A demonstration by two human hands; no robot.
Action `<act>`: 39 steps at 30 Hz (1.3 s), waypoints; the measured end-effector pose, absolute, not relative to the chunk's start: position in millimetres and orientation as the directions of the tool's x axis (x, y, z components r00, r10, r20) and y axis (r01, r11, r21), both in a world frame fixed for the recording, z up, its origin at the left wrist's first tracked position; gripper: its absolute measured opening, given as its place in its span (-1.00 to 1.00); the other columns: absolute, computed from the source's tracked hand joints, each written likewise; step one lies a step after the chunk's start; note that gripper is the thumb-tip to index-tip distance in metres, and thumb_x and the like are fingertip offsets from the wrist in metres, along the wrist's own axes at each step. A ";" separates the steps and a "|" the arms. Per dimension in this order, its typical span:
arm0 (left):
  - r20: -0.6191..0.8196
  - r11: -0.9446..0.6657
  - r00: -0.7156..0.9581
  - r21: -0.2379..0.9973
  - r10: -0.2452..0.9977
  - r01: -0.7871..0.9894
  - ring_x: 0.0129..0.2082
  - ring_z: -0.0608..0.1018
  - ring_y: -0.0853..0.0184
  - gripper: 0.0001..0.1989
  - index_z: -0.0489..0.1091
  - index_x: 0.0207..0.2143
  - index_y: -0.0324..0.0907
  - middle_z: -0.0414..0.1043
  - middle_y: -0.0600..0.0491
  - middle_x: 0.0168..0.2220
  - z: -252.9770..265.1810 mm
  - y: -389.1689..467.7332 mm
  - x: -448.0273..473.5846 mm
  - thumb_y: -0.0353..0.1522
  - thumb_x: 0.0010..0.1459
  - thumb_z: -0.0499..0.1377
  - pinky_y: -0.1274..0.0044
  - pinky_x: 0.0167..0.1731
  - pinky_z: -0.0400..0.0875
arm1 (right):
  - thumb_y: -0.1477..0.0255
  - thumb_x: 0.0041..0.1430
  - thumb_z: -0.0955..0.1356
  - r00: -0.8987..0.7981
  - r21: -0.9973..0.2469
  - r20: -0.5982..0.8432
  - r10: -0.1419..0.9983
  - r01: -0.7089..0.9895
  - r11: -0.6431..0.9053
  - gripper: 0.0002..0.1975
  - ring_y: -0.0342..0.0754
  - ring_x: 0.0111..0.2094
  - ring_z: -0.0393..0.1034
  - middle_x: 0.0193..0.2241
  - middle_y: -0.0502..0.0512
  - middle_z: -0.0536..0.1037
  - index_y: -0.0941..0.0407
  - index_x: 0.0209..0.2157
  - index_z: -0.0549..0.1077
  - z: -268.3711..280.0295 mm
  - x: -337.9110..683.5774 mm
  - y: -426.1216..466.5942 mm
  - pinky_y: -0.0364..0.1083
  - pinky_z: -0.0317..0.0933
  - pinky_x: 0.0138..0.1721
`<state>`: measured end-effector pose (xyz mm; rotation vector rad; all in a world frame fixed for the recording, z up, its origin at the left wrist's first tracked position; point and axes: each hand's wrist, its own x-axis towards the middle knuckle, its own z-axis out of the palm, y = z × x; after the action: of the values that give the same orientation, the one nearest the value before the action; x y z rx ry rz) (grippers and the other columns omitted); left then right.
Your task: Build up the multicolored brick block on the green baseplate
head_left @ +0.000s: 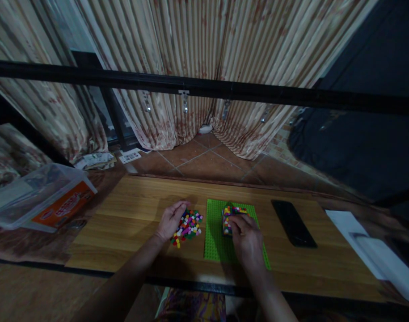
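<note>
Patterned cloth in purple and yellow (191,305) at the bottom edge of the frame, largely cut off. Just beyond, a brown wood-grain tabletop (120,223). Lower centre of the frame: bare left hand (170,220), at the left edge of a loose heap of tiny multicoloured plastic bricks (191,226), with fingers bent toward the thumb; cannot tell whether pinching a brick. Right of the heap: bare right hand (247,235), curled over a small multicoloured structure of plastic bricks (238,209), with fingertips at its left part; cannot tell whether closed on a brick. Beneath that structure, a bright green studded plastic baseplate (212,241), partly covered by the same hand. Step in hand, by judgement: setting or pressing a brick onto the structure. Called for next, probably: a firm fingertip push, then a fresh brick from the heap. Hard to make out: single studs and layers, in dim light. Farther right, a black flat rectangular slab (293,223), too dark to read. Across the upper frame, a black horizontal bar (204,84) before striped beige curtains (191,40), cut off above.
</note>
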<state>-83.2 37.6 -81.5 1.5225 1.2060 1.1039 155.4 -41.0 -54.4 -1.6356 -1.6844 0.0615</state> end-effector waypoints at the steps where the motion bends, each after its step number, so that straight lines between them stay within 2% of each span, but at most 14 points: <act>1: 0.120 -0.146 0.133 0.967 0.984 0.208 -0.12 0.52 0.24 -0.65 0.50 -0.18 -0.16 0.55 0.04 -0.18 -81.4 37.5 -83.1 -0.14 0.18 0.07 0.45 -0.02 0.33 | 0.39 0.25 0.23 0.124 -0.520 0.490 0.863 0.836 0.175 -0.73 -0.02 -0.26 0.37 -0.32 0.10 0.55 0.07 -0.32 0.56 -55.3 154.9 -41.5 -0.06 0.25 -0.20; 12: 0.114 -0.138 0.125 0.968 0.986 0.207 -0.14 0.52 0.25 -0.64 0.52 -0.20 -0.15 0.55 0.05 -0.19 -77.9 35.8 -82.6 -0.13 0.17 0.08 0.46 -0.03 0.34 | 0.43 0.28 0.18 0.087 -0.416 0.599 0.796 0.883 0.217 -0.69 0.01 -0.18 0.38 -0.23 0.16 0.55 0.10 -0.19 0.54 -66.5 146.6 -48.2 0.03 0.29 -0.09; 22: 0.095 -0.119 0.127 0.973 0.987 0.199 -0.14 0.53 0.23 -0.64 0.51 -0.19 -0.16 0.55 0.04 -0.20 -78.3 35.5 -82.2 -0.13 0.16 0.09 0.45 -0.04 0.35 | 0.56 0.23 0.15 0.040 -0.365 0.584 0.810 0.905 0.218 -0.63 0.05 -0.13 0.33 -0.18 0.20 0.50 0.14 -0.05 0.47 -70.7 143.2 -52.0 0.08 0.27 -0.07; 28: 0.101 -0.125 0.126 0.972 0.987 0.199 -0.13 0.53 0.25 -0.65 0.51 -0.20 -0.15 0.55 0.05 -0.19 -78.0 35.3 -82.0 -0.13 0.17 0.07 0.46 -0.03 0.34 | 0.60 0.23 0.13 0.021 -0.334 0.588 0.809 0.917 0.219 -0.62 0.07 -0.13 0.29 -0.17 0.23 0.49 0.17 -0.06 0.47 -74.1 141.3 -53.4 0.09 0.26 -0.07; 34: 0.105 -0.128 0.120 0.971 0.987 0.200 -0.16 0.53 0.25 -0.66 0.51 -0.22 -0.15 0.56 0.04 -0.22 -77.2 34.3 -81.0 -0.13 0.15 0.08 0.46 -0.07 0.36 | 0.61 0.22 0.12 0.050 -0.389 0.575 0.816 0.895 0.220 -0.61 0.05 -0.13 0.31 -0.15 0.19 0.49 0.14 -0.08 0.48 -68.8 141.1 -53.1 0.07 0.26 -0.05; 39: 0.119 -0.142 0.123 0.969 0.985 0.204 -0.15 0.53 0.26 -0.65 0.51 -0.21 -0.15 0.56 0.05 -0.22 -76.0 33.7 -80.6 -0.13 0.17 0.07 0.47 -0.07 0.36 | 0.53 0.27 0.12 0.178 -0.499 0.568 0.804 0.851 0.164 -0.62 0.05 -0.12 0.34 -0.15 0.22 0.49 0.17 0.04 0.37 -62.3 143.6 -59.7 0.08 0.28 -0.08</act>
<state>-80.6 33.7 -76.0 1.5151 1.2147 1.1127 143.6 -59.7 -62.3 -1.6225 -1.6097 -0.0720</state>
